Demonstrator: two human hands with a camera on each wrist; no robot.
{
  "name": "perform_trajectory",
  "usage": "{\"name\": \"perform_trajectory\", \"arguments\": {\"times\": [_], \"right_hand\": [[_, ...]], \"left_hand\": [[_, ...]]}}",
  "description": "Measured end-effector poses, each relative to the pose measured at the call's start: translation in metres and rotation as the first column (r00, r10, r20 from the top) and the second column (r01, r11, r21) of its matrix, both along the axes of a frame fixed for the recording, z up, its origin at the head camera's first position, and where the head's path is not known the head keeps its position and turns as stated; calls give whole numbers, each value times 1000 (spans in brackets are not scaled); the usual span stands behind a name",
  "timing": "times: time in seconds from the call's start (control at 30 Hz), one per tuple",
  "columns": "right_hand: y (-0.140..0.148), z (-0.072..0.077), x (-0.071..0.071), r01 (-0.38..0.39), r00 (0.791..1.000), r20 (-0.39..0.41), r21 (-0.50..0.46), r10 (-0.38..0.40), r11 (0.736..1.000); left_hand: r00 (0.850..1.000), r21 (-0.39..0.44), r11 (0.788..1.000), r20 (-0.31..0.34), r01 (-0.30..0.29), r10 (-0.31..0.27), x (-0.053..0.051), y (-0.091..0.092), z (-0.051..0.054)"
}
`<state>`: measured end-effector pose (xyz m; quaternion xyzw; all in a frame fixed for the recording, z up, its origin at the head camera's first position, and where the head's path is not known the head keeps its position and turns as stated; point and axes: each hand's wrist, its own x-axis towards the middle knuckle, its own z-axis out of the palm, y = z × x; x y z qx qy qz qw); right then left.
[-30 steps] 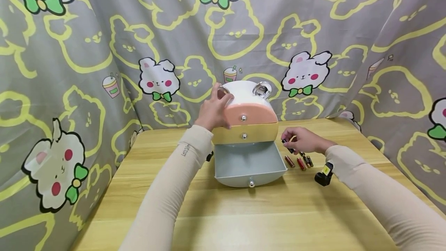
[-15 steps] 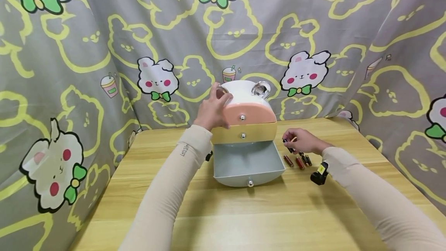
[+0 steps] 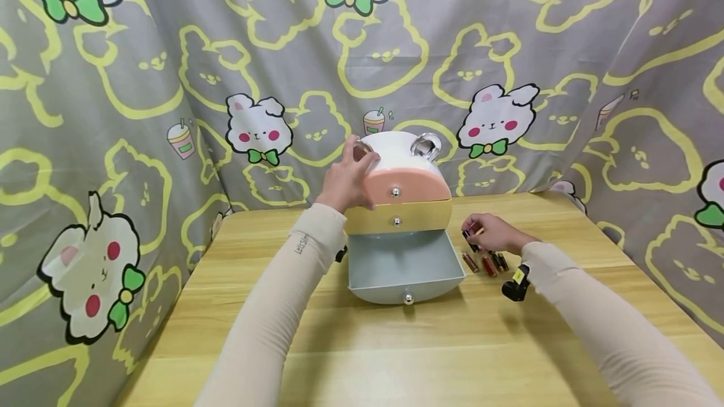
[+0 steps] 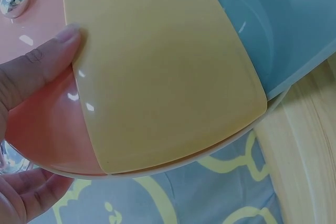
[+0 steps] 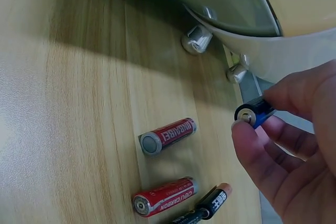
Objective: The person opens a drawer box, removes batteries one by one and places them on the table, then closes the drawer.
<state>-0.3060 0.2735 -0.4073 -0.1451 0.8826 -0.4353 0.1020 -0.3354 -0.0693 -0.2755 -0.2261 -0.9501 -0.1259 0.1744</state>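
Observation:
On the table stands a small drawer cabinet [image 3: 398, 149] with a white shell, silver ear-like rings and pink, yellow and grey-blue drawers. Its bottom drawer [image 3: 408, 289] is pulled out, with nothing visible inside. My left hand [image 3: 347, 178] grips the cabinet's upper left side; the left wrist view has the thumb [image 4: 44, 59] on the front and fingers behind the edge. Right of the cabinet, my right hand [image 3: 495, 233] pinches a dark battery [image 5: 255, 112] between thumb and fingers, above the table. Below it lie two red batteries [image 5: 168, 136] and some dark batteries [image 5: 214, 202], partly cut off.
A wooden table [image 3: 390, 357] carries everything. Behind and at both sides hangs a grey curtain [image 3: 317, 49] with yellow outlines and rabbits. Silver feet [image 5: 197, 39] hold the cabinet up. The open drawer juts towards me, with the loose batteries close by its right side.
My right hand, still pinching the dark battery, has shifted slightly right and towards me, its wrist turning a little. The left hand and the cabinet stay as they were.

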Motion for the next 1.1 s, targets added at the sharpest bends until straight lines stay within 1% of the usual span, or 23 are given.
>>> {"name": "perform_trajectory", "arguments": {"times": [0.17,0.33,0.43,0.6,0.67,0.83,0.97,1.1], "right_hand": [[2,-5,-2,11,1000,6,11,-11,1000],[5,-7,-5,12,1000,9,14,-12,1000],[6,-7,-6,6,1000,-7,28,-6,1000],[5,-8,-7,19,999,-34,58,-17,998],[4,-9,-7,38,999,-36,73,-36,997],[4,-14,-7,70,996,-62,102,-64,992],[4,-20,-8,73,995,-82,116,-64,991],[2,-23,-8,82,993,-101,146,-68,986]], "left_hand": [[1000,-6,1000,4,-4,4,0,2,0],[1000,-2,1000,1,2,-2,-2,3,1],[1000,8,1000,-3,7,-7,-3,4,2],[1000,19,1000,-2,1,-1,-4,2,2],[1000,19,1000,0,-1,1,-5,2,2],[1000,22,1000,15,-7,7,-3,1,1],[999,17,1000,30,-20,19,-1,0,0],[1000,14,1000,24,-16,16,0,1,0]]}}
